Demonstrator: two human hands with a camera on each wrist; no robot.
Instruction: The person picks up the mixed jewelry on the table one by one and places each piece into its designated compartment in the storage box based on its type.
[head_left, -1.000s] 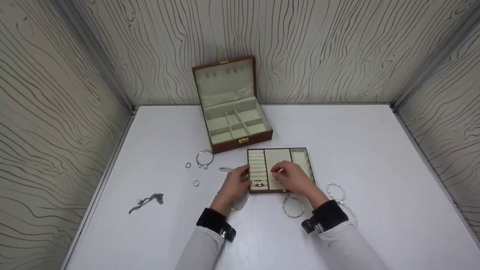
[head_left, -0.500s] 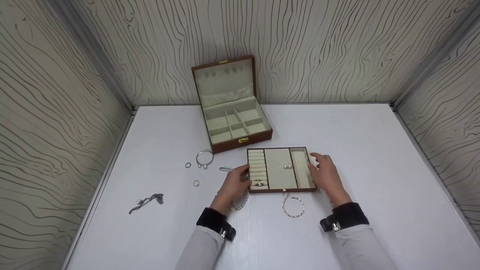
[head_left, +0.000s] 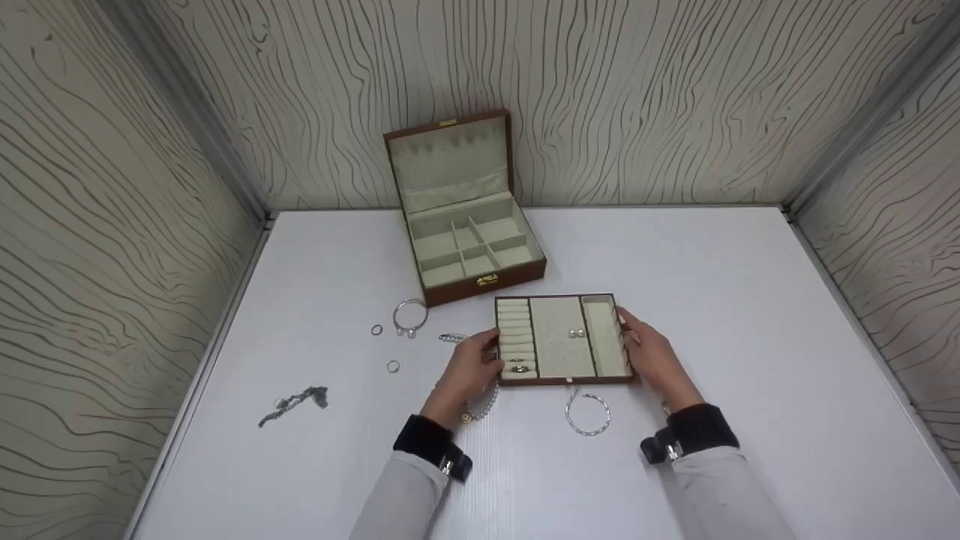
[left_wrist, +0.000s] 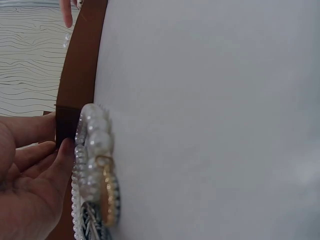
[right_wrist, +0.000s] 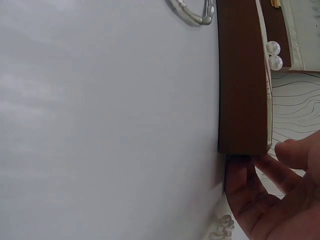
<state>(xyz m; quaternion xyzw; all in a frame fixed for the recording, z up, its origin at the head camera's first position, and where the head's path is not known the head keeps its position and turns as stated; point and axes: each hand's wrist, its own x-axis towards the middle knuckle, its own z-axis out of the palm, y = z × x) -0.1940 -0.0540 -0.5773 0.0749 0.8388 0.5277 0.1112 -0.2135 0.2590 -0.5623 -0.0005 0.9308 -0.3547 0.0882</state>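
A brown jewelry tray (head_left: 585, 380) with a cream lining lies in the middle of the white table. My left hand (head_left: 469, 371) holds its left end, the thumb and fingers closed about the edge in the left wrist view. At the other end my right hand (head_left: 652, 360) grips the side, fingers curled low against it and the thumb by the top rim. Two pearl earrings (head_left: 576, 333) sit on the tray's middle panel. Rings (head_left: 520, 368) show in the front ring slots. A pearl strand (left_wrist: 97, 135) lies right beside my left fingers, partly hidden by that hand in the head view.
Behind the tray stands an open brown jewelry box (head_left: 480, 282) with divided compartments. A silver bangle (head_left: 410, 317), two loose rings (head_left: 393, 367) and a dark chain (head_left: 296, 403) lie to the left. In front of the tray is a silver bracelet (head_left: 588, 415).
My right hand has left the middle panel, uncovering the two pearl earrings there, and moved right to take hold of the tray's right end. My left hand has stayed put.
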